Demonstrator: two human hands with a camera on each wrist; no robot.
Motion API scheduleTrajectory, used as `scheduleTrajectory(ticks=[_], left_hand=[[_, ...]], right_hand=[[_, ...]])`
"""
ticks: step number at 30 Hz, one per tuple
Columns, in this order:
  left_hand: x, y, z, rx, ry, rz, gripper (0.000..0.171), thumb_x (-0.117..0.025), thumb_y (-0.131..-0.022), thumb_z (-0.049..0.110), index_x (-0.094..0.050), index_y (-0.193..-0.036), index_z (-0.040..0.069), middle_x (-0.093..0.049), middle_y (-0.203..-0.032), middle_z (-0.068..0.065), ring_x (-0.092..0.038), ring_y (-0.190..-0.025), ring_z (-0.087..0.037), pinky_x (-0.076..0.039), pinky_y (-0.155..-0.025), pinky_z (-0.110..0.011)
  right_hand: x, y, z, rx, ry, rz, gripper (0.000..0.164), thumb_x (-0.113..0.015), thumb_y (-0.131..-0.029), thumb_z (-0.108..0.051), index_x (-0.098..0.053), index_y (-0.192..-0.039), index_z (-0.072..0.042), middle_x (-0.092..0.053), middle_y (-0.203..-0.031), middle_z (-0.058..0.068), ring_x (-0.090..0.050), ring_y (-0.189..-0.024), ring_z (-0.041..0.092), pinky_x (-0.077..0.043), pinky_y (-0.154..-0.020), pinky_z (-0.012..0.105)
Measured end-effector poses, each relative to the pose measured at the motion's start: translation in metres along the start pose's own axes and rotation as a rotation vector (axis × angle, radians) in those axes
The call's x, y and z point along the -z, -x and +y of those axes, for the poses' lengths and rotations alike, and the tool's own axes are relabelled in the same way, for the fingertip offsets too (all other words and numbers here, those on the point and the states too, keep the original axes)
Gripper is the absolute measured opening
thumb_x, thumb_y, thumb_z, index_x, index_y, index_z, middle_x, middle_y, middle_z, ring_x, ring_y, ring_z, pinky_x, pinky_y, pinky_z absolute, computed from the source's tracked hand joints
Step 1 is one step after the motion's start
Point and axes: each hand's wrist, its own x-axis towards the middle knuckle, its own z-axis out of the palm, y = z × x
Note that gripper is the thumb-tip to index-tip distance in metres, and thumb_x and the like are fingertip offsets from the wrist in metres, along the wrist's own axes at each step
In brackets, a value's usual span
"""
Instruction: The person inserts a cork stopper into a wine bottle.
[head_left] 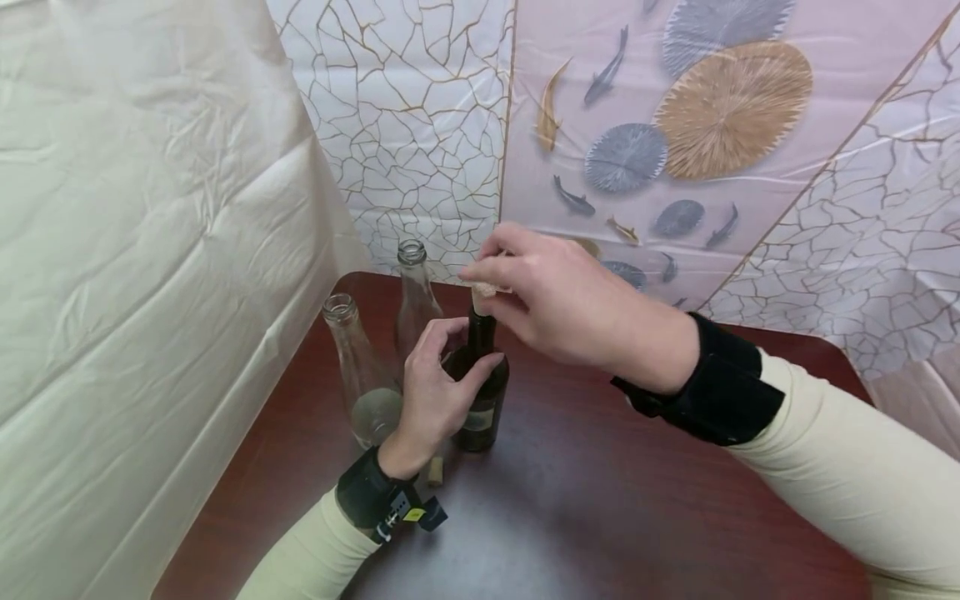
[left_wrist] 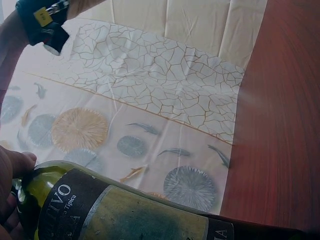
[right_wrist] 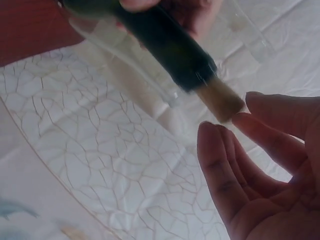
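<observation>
A dark green wine bottle (head_left: 477, 421) stands upright on the table, its printed label (left_wrist: 130, 215) filling the bottom of the left wrist view. My left hand (head_left: 438, 383) grips it around the shoulder, thumb on the near side. A light brown cork (right_wrist: 220, 100) sits partly in the bottle's mouth, its upper part sticking out. Over the top of the bottle is my right hand (head_left: 555, 296). In the right wrist view its spread, gently bent fingers (right_wrist: 220, 170) have their tips right at the cork's free end.
Two clear glass bottles, a nearer one (head_left: 360, 367) and a farther one (head_left: 416, 304), stand uncorked left of the wine bottle. Another cork (head_left: 436, 472) lies on the dark red table (head_left: 600, 500) beside my left wrist. Cloth-covered walls (head_left: 420, 125) rise behind and at the left.
</observation>
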Motion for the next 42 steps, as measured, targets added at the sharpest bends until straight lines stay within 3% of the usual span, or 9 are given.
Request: scheduleTrajectory(ticks=[5, 10, 18, 23, 28, 42], left_hand=[[-0.001, -0.001, 0.002, 0.009, 0.005, -0.011, 0.044, -0.087, -0.087, 0.023, -0.065, -0.122, 0.011, -0.065, -0.11, -0.007, -0.066, -0.098, -0.022, -0.059, -0.081, -0.039], [-0.001, -0.001, 0.001, 0.014, 0.015, -0.022, 0.043, -0.087, -0.087, 0.023, -0.065, -0.123, 0.011, -0.065, -0.11, -0.006, -0.067, -0.099, -0.023, -0.058, -0.082, -0.035], [-0.004, -0.001, 0.001, 0.024, 0.021, -0.048, 0.045, -0.086, -0.088, 0.023, -0.063, -0.124, 0.008, -0.065, -0.113, -0.009, -0.067, -0.1, -0.025, -0.059, -0.085, -0.039], [-0.004, 0.0, 0.001, 0.018, 0.017, -0.048, 0.045, -0.086, -0.088, 0.023, -0.064, -0.124, 0.008, -0.065, -0.113, -0.008, -0.066, -0.1, -0.021, -0.059, -0.084, -0.039], [-0.003, -0.001, 0.002, -0.002, 0.016, -0.048, 0.044, -0.086, -0.089, 0.024, -0.064, -0.124, 0.009, -0.065, -0.113, -0.007, -0.066, -0.1, -0.02, -0.059, -0.085, -0.037], [-0.001, 0.0, 0.002, -0.022, 0.004, 0.0, 0.043, -0.086, -0.088, 0.022, -0.064, -0.122, 0.008, -0.064, -0.111, -0.009, -0.066, -0.097, -0.021, -0.059, -0.083, -0.041]], right_hand=[[0.028, -0.02, 0.0, -0.066, 0.008, -0.129, 0.02, -0.076, -0.093, -0.009, -0.079, -0.113, -0.009, -0.072, -0.108, 0.008, -0.072, -0.088, 0.02, -0.059, -0.08, 0.037], [0.045, -0.044, -0.004, -0.128, -0.003, -0.299, 0.012, -0.076, -0.09, -0.008, -0.079, -0.101, -0.01, -0.077, -0.095, 0.004, -0.072, -0.086, 0.016, -0.06, -0.082, 0.034], [0.04, -0.061, -0.003, -0.214, 0.054, -0.484, 0.013, -0.08, -0.087, -0.012, -0.078, -0.1, -0.011, -0.076, -0.095, 0.004, -0.069, -0.094, 0.021, -0.056, -0.088, 0.036], [0.033, -0.06, -0.002, -0.16, 0.067, -0.5, 0.005, -0.081, -0.085, -0.01, -0.082, -0.087, -0.013, -0.078, -0.086, 0.0, -0.07, -0.09, 0.02, -0.057, -0.082, 0.037], [0.032, -0.056, -0.001, -0.102, 0.062, -0.481, 0.018, -0.079, -0.085, -0.007, -0.077, -0.07, -0.017, -0.07, -0.068, -0.005, -0.066, -0.075, 0.016, -0.053, -0.069, 0.032], [0.024, -0.037, 0.0, -0.075, 0.008, -0.292, 0.015, -0.078, -0.087, -0.005, -0.079, -0.078, -0.016, -0.073, -0.08, -0.004, -0.067, -0.078, 0.014, -0.056, -0.075, 0.034]])
